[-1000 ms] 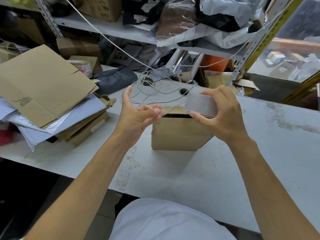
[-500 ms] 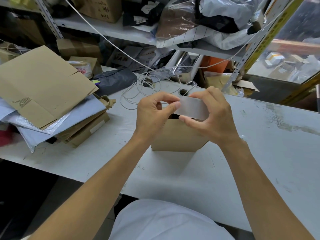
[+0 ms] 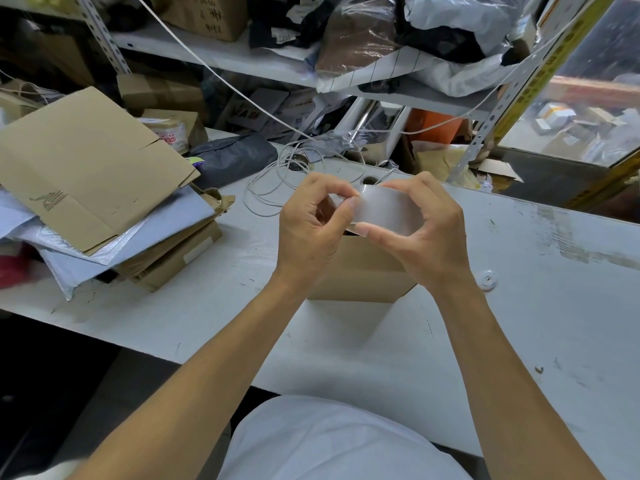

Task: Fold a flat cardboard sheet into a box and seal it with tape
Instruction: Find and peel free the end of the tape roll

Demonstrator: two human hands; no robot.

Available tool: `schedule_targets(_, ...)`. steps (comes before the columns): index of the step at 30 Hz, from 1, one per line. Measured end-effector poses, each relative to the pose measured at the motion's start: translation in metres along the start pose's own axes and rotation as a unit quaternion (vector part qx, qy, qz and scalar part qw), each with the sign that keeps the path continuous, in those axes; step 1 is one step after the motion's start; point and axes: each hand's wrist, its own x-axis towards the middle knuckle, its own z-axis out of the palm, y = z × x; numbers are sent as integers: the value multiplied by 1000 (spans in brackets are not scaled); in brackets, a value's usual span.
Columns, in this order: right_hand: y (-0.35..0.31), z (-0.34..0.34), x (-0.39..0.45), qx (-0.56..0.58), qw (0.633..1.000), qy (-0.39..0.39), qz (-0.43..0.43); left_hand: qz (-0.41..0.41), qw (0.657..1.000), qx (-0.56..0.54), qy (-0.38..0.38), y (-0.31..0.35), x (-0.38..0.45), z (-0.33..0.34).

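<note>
Now you are at the sealing step: your right hand (image 3: 429,233) grips the roll of clear tape (image 3: 388,211) while your left hand (image 3: 311,230) pinches at its loose end, at 9 o'clock on the roll. Directly below stands the folded brown corrugated cardboard box (image 3: 360,271), matte, on the scuffed white surface (image 3: 519,306). Next, likely draw the glossy strip out and lay it along the top seam.

A white table (image 3: 519,306) carries a cardboard box (image 3: 360,271) near its middle, a stack of flat cardboard and mailers (image 3: 104,202) at the left, a coiled white cable (image 3: 273,181) and a dark bag (image 3: 235,157) behind.
</note>
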Motion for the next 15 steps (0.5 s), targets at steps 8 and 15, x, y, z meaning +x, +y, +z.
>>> schedule_targets(8,4,-3,1,-12,1000,-12,-4,-48,995,-65,-54,-3,-4,1)
schedule_targets(15,12,-6,6,-43,999,-9,5,-88,986,-76,-120,-2,-2,1)
